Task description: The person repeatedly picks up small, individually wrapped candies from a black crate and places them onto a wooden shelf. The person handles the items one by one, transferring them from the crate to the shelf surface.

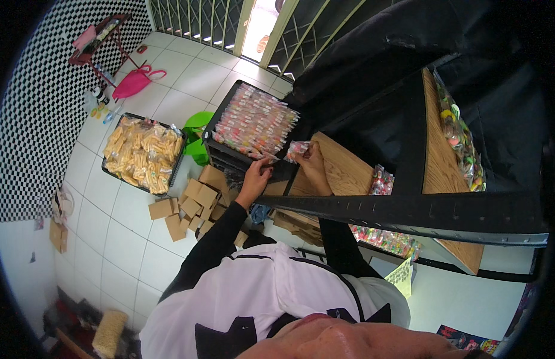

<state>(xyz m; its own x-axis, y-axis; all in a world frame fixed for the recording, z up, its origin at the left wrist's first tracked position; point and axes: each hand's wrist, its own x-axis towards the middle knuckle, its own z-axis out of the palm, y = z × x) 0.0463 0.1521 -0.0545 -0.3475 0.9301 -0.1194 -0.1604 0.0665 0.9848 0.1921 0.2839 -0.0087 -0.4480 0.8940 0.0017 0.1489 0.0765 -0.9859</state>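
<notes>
My right hand grips a small clear bag of pink and red candies, held up beside a wooden shelf board. At the near edge of a black crate, my left hand has its fingertips on a clear packet; whether it grips the packet I cannot tell. Rows of candy packets fill the top of the crate. A bag of red and green candies lies farther along the board.
Left of the crate are a green plastic item and a black tray of bagged yellow snacks. Small cardboard boxes lie piled on the tiled floor. The black shelf frame crosses over my right forearm. Candy bags line another shelf.
</notes>
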